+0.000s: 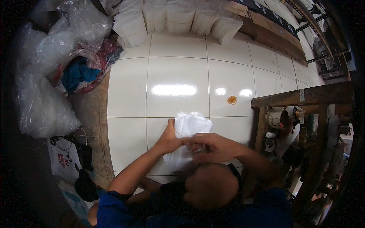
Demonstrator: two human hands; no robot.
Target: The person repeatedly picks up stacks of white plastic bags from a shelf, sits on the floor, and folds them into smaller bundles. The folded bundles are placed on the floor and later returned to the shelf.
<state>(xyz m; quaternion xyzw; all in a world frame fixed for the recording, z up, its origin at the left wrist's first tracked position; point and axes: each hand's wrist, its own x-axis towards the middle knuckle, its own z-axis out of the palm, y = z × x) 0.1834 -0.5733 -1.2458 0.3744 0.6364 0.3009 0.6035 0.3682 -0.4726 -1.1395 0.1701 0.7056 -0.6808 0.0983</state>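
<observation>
A bundle of thin, whitish plastic bags (192,125) stands out above the white tiled floor, folded or rolled in the middle. My left hand (172,140) is closed round its left side, thumb pointing up along it. Across the bundle's near side my right hand (213,145) reaches with curled fingers, partly blurred, meeting the left hand's fingertips. A thin line, perhaps a rubber band, crosses the bundle by my left fingers; whether the right fingers hold it is too blurred to make out. The bundle's lower part shows below my hands.
A small heap of orange rubber bands (231,100) lies on the tiles to the right. Several similar bundles (179,17) stand in a row at the far side. Big clear plastic sacks (53,87) fill the left. A wooden bench (304,97) with cluttered shelves is on the right.
</observation>
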